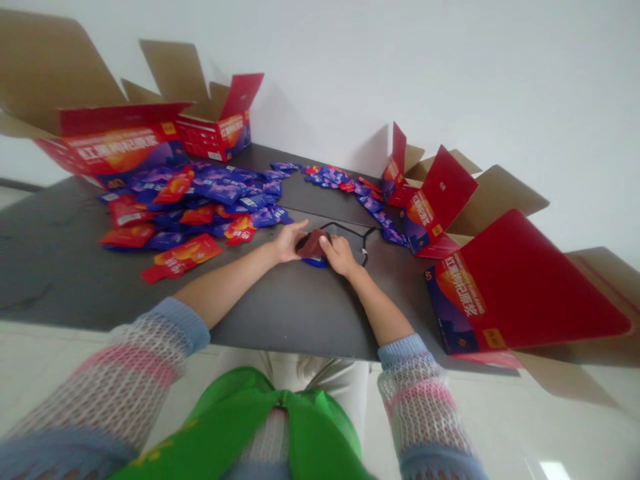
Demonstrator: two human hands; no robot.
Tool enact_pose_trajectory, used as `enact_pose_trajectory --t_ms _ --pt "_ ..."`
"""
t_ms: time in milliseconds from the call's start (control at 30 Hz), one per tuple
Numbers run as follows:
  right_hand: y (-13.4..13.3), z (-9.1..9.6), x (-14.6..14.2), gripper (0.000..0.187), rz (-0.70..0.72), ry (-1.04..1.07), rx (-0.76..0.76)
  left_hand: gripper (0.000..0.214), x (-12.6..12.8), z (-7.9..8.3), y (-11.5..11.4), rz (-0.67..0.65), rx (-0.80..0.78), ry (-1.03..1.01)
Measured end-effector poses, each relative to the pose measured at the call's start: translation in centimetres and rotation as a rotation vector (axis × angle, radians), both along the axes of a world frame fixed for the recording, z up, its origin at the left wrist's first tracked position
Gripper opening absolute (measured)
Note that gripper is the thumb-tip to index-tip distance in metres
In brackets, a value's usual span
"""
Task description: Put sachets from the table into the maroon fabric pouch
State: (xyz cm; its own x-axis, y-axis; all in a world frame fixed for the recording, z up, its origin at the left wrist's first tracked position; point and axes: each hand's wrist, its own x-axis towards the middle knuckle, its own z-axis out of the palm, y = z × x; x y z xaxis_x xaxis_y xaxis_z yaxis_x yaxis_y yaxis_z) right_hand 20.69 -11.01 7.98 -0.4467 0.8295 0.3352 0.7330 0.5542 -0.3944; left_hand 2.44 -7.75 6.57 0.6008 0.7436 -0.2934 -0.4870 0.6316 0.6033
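Observation:
My left hand [289, 241] and my right hand [342, 256] meet over the middle of the table. Between them is a small dark brown, pouch-like piece [312, 245]; its exact kind I cannot make out. The right thumb presses on its face, while the left fingers hold its other side with the thumb raised. A bit of blue [315, 263] shows below it, mostly hidden. Just behind my right hand lies a clear or mesh bag with black edging [354, 241]. Nearest my left hand is a heap of blue and red sachets [210, 193].
Open red cartons stand at the left [130, 143], back left [220, 133] and along the right side [460, 300], flaps spread outward. A line of sachets [330, 177] curves along the back of the grey table [290, 307]. A white wall rises behind.

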Motion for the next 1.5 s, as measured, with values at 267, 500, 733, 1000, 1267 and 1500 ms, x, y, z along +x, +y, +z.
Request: enact_pose_trajectory --t_ms 267,500,733,1000,1267,1500 --pt "-0.8 0.5 -0.1 0.063 -0.069 0.010 0.014 0.018 0.1 -1.2 0.8 -0.061 0.109 0.057" --pt "-0.8 0.4 -0.2 0.068 -0.227 0.457 -0.090 0.014 -0.3 -1.2 0.7 -0.110 0.188 0.037" --pt "0.3 3.1 3.0 0.068 -0.725 0.891 0.213 0.017 -0.8 -1.3 0.8 -0.116 0.211 0.048" --pt "-1.9 -0.2 3.0 0.079 -0.486 0.177 0.096 0.019 -0.6 -1.4 0.8 -0.103 0.211 0.082" --pt "-2.5 -0.2 0.8 0.065 -0.101 -0.243 0.023 0.031 0.0 -1.2 0.7 -0.049 0.191 0.126" --pt "-2.6 2.1 2.4 0.067 -0.217 -0.364 -0.018 0.035 1.4 -1.7 1.5 -0.017 0.156 0.253"
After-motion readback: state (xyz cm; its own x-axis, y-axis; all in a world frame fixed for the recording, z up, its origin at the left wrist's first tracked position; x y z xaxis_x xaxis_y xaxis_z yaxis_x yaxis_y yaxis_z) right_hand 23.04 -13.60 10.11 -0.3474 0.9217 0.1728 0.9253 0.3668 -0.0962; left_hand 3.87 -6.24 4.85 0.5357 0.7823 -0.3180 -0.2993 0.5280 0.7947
